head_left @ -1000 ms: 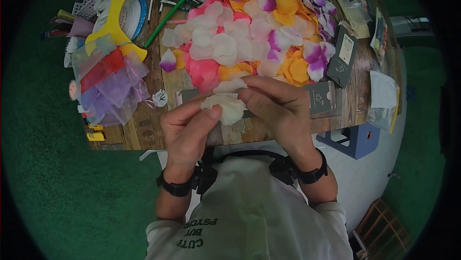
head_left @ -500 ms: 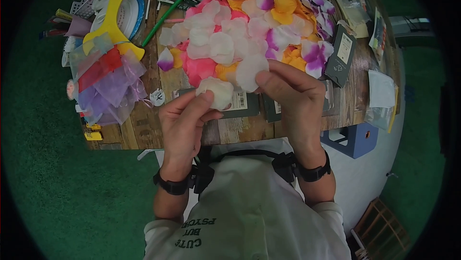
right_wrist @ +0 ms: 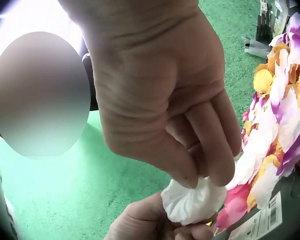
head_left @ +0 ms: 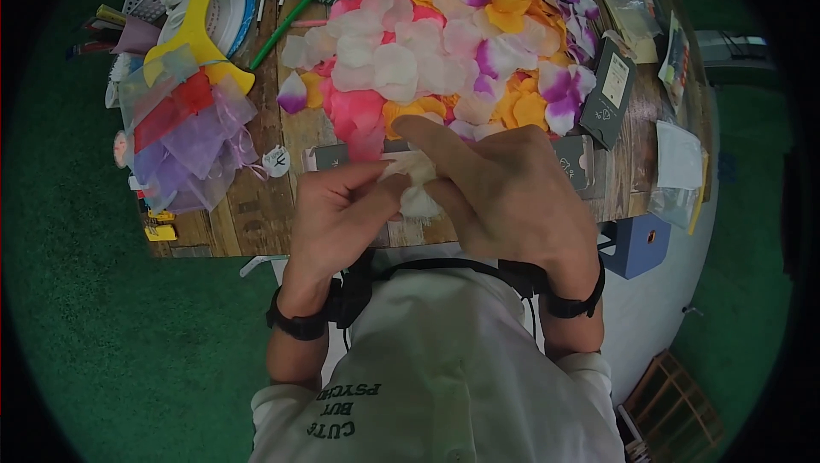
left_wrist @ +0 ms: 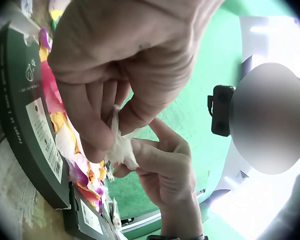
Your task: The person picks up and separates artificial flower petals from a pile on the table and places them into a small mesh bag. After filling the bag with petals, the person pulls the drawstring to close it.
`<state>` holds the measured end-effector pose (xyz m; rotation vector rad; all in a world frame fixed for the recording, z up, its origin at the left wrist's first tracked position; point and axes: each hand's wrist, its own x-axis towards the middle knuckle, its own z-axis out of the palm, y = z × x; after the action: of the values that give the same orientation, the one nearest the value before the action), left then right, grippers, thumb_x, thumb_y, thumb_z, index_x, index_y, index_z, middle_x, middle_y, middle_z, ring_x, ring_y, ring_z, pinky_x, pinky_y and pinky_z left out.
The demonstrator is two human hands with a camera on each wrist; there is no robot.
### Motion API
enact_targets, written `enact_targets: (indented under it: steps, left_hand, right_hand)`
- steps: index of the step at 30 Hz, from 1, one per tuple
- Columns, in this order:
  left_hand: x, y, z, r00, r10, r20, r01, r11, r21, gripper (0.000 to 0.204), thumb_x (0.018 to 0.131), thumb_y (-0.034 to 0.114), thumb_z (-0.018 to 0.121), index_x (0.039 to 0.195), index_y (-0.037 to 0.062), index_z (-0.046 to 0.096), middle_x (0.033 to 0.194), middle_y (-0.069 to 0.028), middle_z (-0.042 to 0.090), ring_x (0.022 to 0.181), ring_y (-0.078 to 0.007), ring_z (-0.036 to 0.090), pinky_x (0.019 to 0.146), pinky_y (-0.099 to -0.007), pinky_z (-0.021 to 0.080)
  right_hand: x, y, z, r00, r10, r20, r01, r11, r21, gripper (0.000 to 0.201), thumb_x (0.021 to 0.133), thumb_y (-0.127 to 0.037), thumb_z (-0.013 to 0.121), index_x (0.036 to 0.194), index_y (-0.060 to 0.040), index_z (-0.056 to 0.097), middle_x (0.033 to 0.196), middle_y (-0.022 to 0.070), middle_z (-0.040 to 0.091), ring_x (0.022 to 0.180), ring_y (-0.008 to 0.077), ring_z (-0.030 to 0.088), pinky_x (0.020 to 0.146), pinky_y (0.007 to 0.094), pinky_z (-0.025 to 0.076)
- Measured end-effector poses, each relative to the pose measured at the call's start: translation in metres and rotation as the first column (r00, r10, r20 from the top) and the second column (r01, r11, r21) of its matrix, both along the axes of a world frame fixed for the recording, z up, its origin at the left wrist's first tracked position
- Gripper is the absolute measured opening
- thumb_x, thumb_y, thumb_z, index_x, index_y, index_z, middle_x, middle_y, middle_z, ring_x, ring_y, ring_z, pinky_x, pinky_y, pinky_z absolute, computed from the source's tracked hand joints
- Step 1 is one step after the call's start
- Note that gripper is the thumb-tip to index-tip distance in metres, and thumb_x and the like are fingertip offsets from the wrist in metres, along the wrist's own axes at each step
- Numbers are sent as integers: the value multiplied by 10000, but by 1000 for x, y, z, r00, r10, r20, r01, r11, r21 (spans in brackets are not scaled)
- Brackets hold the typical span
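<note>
A gathered bunch of white fabric petals (head_left: 420, 196) sits between the two hands, just above the table's near edge. My left hand (head_left: 342, 217) pinches it from one side between thumb and fingers. From the other side my right hand (head_left: 525, 194) comes over the top, its thumb and fingertips gripping the same bunch. In the right wrist view the bunch (right_wrist: 194, 201) looks ruffled and creased below the right fingertips. The left wrist view shows the petals (left_wrist: 121, 150) squeezed narrow where the left fingers grip them.
A broad heap of pink, white, orange and purple petals (head_left: 376, 44) covers the table's middle. Dark boxes (head_left: 608, 91) lie along its near and right sides. To the left are sheer pouches (head_left: 192, 151), a yellow three-armed piece (head_left: 201, 19) and a green stick (head_left: 290, 23).
Half a second ago the hands were apart, the right holding a single white petal beside the left's bunch. Now they have come together, and the right hand grips the bunch.
</note>
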<state>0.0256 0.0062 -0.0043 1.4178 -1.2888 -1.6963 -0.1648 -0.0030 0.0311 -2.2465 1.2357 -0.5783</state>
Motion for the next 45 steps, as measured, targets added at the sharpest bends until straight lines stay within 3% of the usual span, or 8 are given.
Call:
enact_targets:
  steps: [12, 17, 21, 23, 26, 30, 38, 45]
  left_hand:
    - [1, 1, -8, 919, 83, -385, -36, 991, 127, 212, 829, 12, 558, 1013, -65, 632, 864, -99, 665, 701, -120, 627, 596, -233, 522]
    - [-1, 1, -7, 885, 175, -432, -100, 976, 192, 222, 839, 53, 573, 1014, -71, 628, 871, -109, 663, 724, -140, 634, 593, -244, 527]
    - [-3, 0, -6, 885, 171, -433, -111, 981, 159, 227, 846, 72, 585, 1023, -64, 628, 882, -109, 661, 736, -138, 629, 598, -242, 526]
    - [-7, 2, -5, 898, 157, -412, -102, 983, 152, 227, 849, 72, 582, 1028, -60, 628, 883, -107, 660, 734, -133, 626, 600, -240, 525]
    - [-8, 2, -4, 920, 111, -377, -60, 988, 143, 226, 853, 73, 582, 1035, -52, 630, 883, -101, 659, 733, -125, 621, 603, -236, 524]
    - [-6, 3, -5, 926, 39, -375, 15, 990, 141, 230, 854, 71, 588, 1047, -49, 626, 905, -89, 654, 753, -114, 614, 616, -235, 525]
    - [-2, 6, 1, 892, -10, -451, 102, 979, 179, 267, 848, 48, 603, 1098, -45, 598, 952, -62, 639, 813, -87, 597, 704, -218, 505]
    - [-4, 7, -12, 937, 43, -346, -22, 998, 65, 223, 838, 34, 612, 1044, -51, 623, 902, -65, 654, 782, -81, 599, 670, -220, 509]
  right_hand:
    - [0, 8, -18, 915, -271, 300, 275, 961, 28, 523, 694, -78, 740, 1176, -34, 543, 710, 97, 661, 590, 175, 637, 561, 291, 500]
    - [2, 18, -19, 504, -687, 524, 325, 713, 622, 424, 727, -129, 742, 1089, 27, 585, 883, 221, 659, 849, 165, 655, 753, 268, 507]
    - [8, 23, -30, 504, -634, 586, 248, 756, 606, 402, 738, -132, 730, 1077, 32, 589, 896, 214, 657, 864, 150, 643, 734, 255, 497]
    - [8, 21, -29, 707, -498, 503, 204, 824, 529, 395, 788, -58, 679, 1154, 29, 558, 1045, 149, 636, 931, 141, 596, 809, 273, 479]
    - [13, 22, -35, 610, -603, 515, 177, 737, 653, 348, 792, -60, 674, 1115, 31, 582, 985, 122, 657, 895, 113, 596, 780, 248, 480]
    - [11, 22, -25, 696, -576, 428, 232, 745, 625, 295, 791, -54, 672, 1067, 31, 610, 901, 97, 673, 821, 87, 595, 718, 227, 483]
    - [17, 28, -33, 797, -423, 430, 373, 906, 200, 191, 786, -21, 645, 971, 26, 643, 726, 74, 653, 646, 62, 566, 582, 213, 461]
    - [17, 23, -32, 804, -391, 448, 337, 920, 199, 202, 790, -50, 657, 979, 19, 643, 709, 92, 645, 610, 80, 573, 569, 219, 465]
